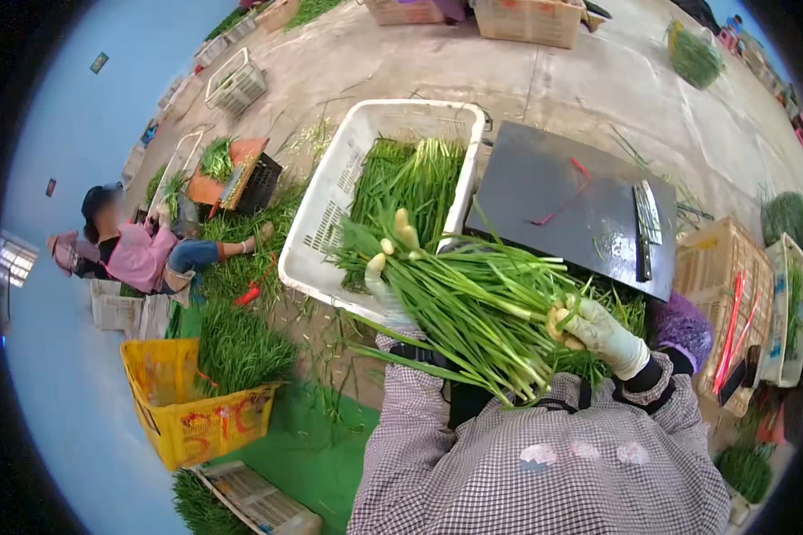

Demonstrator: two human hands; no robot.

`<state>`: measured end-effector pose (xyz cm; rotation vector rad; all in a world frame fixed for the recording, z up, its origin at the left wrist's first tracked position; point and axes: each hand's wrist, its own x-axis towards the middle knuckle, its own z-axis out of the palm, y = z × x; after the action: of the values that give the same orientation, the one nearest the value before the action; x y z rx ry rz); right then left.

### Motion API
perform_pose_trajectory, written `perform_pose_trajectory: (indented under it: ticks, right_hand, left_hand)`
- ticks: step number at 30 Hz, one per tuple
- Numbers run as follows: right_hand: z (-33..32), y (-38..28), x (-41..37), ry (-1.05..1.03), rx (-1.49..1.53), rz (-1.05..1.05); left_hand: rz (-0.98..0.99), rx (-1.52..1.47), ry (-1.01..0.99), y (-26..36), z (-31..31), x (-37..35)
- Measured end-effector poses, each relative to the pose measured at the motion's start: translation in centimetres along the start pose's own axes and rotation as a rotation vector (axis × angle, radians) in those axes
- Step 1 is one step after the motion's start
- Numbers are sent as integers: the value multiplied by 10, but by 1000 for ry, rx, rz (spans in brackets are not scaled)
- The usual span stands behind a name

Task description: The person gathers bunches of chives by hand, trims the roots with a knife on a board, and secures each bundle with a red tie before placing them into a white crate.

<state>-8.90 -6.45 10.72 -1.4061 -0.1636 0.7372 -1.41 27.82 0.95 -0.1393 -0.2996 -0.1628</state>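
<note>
A loose bunch of garlic chives [473, 303] lies across my lap, over the near edge of the white crate [308, 227]. My left hand [393, 276], in a pale glove with cream-coated fingertips, is curled around the leafy end; its palm is hidden under the leaves. On the right, my gloved right hand [598, 334] grips pale stem ends of the chives. More chives [410, 183] lie in rows inside the crate. A dark board [549, 187] beside the crate carries a knife [644, 232] and a red tie [567, 201].
On the left, a person in pink [143, 254] sits by an orange board [227, 174]. A yellow crate [205, 410] stands near loose chives [241, 348]. A tan crate [723, 267] with red ties is at my right. More crates line the far floor.
</note>
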Motion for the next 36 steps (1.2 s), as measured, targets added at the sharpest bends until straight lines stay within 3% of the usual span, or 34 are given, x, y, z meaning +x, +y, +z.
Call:
perform_pose_trajectory:
  ticks: [1,3,4,5,7,9,10,11,13,15,17,18,19,21,23,26,27,31,33,34,35,36]
  right_hand:
    - [-7,5,-6,9,-20,14]
    - [-18,11,-23,33,-21,46]
    - [-22,16,-32,63,-15,36]
    - [-27,21,-40,95,-10,26]
    - [-34,19,-66,162,-11,18]
    - [-51,36,-81,159,-142,-261]
    - [-52,39,-97,270,-1,-271]
    - [-51,30,-110,283,11,-268]
    - [-58,18,-129,527,-21,-157]
    - [-76,52,-116,415,-724,-238]
    - [-64,51,-111,127,-1002,179]
    - [-53,32,-101,84,-1046,278]
    - [-57,34,-93,92,-1038,274]
    - [-68,51,-70,175,-897,52]
    - [-71,62,-49,141,-925,27]
    - [-61,74,-16,219,-645,-208]
    - [-54,72,-3,226,-370,-141]
    - [-50,72,35,152,-262,-309]
    - [-44,68,41,115,-20,-425]
    - [-47,85,50,165,-48,-454]
    - [-54,102,57,254,-260,-480]
    - [-52,121,66,302,86,-407]
  left_hand:
    - [126,38,116,8,-13,-7]
    - [240,22,134,-12,7,-2]
    - [87,155,-17,11,-13,-2]
    - [208,131,74,4,-6,0]
    - [255,194,37,7,-13,-5]
    - [209,126,60,11,-17,-7]
    - [148,149,70,14,-18,-9]
    - [88,171,78,17,-19,-13]
    - [71,129,100,22,-24,-16]
    - [53,89,124,28,-35,-21]
    - [119,57,149,35,-48,-23]
    - [126,48,144,29,-44,-21]
    - [116,53,143,26,-42,-18]
    - [91,37,119,23,-36,-16]
    - [87,66,116,28,-39,-15]
    - [54,116,101,34,-44,-17]
    - [55,93,75,26,-39,-17]
    - [73,96,58,21,-34,-16]
    - [94,117,78,24,-36,-17]
    - [105,125,90,25,-37,-19]
    - [112,135,97,26,-39,-20]
    - [116,138,105,27,-40,-21]
